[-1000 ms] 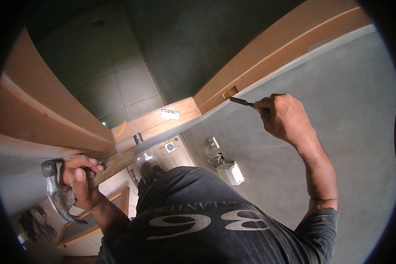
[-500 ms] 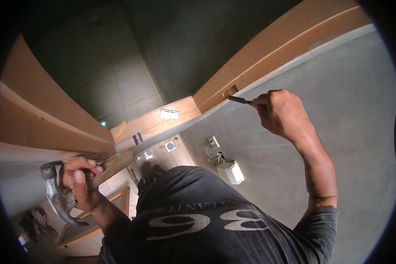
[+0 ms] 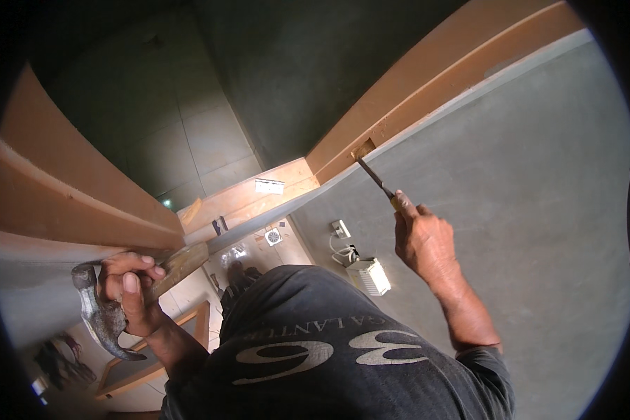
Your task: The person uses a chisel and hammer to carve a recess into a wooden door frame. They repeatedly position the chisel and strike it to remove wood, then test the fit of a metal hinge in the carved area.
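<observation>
My right hand point(image 3: 427, 241) is closed round the handle of a chisel point(image 3: 376, 176). The blade slants up and left, its tip at the lower edge of a small cut recess point(image 3: 363, 149) in the wooden door frame point(image 3: 427, 91) on the right. On the left, my left hand point(image 3: 129, 290) grips a claw hammer point(image 3: 105, 322) close to its metal head. The hammer's wooden handle points up and right, away from the chisel. Most of the chisel's handle is hidden inside my right fist.
A grey wall point(image 3: 525, 175) fills the right side, with an open electrical box point(image 3: 368, 276) and wires on it. The other door jamb point(image 3: 63, 168) rises at left. Small pieces lie on the wooden sill point(image 3: 294, 175). A wooden frame point(image 3: 189, 329) lies on the floor.
My right hand has moved down and left, turning the chisel from nearly level to steeply slanted. Its tip has shifted slightly left at the recess. The left hand and hammer have barely moved.
</observation>
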The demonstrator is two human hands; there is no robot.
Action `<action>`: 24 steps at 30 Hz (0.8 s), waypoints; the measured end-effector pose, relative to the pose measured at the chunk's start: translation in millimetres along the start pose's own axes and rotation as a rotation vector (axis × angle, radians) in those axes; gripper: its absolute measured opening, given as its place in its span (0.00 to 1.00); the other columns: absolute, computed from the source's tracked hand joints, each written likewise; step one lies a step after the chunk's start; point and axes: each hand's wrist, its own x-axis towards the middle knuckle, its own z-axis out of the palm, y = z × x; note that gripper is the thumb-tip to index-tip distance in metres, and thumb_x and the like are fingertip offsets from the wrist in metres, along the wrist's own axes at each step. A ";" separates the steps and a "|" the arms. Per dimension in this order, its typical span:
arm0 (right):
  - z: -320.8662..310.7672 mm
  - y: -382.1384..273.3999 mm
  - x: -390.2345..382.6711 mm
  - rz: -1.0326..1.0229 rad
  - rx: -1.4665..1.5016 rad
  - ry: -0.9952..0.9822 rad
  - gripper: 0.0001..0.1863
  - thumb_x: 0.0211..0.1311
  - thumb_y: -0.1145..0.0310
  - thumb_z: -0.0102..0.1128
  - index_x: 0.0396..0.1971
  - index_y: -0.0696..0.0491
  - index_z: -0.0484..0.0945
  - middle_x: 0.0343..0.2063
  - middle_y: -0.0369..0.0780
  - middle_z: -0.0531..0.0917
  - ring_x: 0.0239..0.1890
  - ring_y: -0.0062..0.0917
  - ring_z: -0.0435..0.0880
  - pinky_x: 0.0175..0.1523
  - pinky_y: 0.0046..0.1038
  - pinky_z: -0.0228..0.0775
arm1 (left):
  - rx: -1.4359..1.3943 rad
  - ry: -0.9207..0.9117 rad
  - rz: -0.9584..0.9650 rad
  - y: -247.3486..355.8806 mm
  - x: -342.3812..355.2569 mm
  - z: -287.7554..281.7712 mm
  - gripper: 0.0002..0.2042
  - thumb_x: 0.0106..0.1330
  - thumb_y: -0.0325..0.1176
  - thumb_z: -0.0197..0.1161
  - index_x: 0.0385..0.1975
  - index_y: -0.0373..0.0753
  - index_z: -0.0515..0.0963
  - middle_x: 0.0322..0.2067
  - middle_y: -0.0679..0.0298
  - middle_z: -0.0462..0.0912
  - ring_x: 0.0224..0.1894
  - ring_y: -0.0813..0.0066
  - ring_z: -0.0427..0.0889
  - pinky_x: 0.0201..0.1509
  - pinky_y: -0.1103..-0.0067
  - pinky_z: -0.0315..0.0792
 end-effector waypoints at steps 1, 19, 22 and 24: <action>13.4 1.4 -5.3 0.021 0.051 0.024 0.25 0.70 0.67 0.57 0.66 0.52 0.74 0.29 0.50 0.82 0.25 0.47 0.85 0.31 0.47 0.80 | 0.004 -0.001 0.006 0.1 0.2 -0.3 0.17 0.71 0.41 0.55 0.35 0.30 0.78 0.29 0.56 0.78 0.26 0.77 0.76 0.35 0.84 0.67; 122.6 -12.2 -28.4 0.217 1.042 0.359 0.22 0.68 0.79 0.60 0.62 0.59 0.79 0.43 0.55 0.87 0.42 0.34 0.89 0.47 0.28 0.80 | -0.184 -0.648 -0.294 -41.9 -30.6 179.9 0.16 0.78 0.36 0.57 0.58 0.35 0.80 0.44 0.57 0.85 0.35 0.77 0.81 0.43 0.76 0.80; 126.1 -9.8 -30.0 0.219 0.976 0.352 0.22 0.68 0.78 0.62 0.62 0.58 0.79 0.37 0.51 0.87 0.34 0.30 0.85 0.42 0.29 0.78 | -0.152 -0.762 -0.363 -77.6 -62.9 235.7 0.22 0.77 0.39 0.60 0.65 0.34 0.75 0.41 0.60 0.85 0.35 0.80 0.81 0.40 0.78 0.79; 143.9 -9.2 -27.9 0.173 0.969 0.459 0.22 0.69 0.77 0.62 0.62 0.56 0.80 0.33 0.47 0.86 0.30 0.24 0.81 0.39 0.27 0.75 | -0.168 -0.788 -0.402 -75.5 -71.9 256.6 0.23 0.77 0.39 0.61 0.65 0.33 0.73 0.39 0.61 0.85 0.34 0.81 0.81 0.37 0.79 0.79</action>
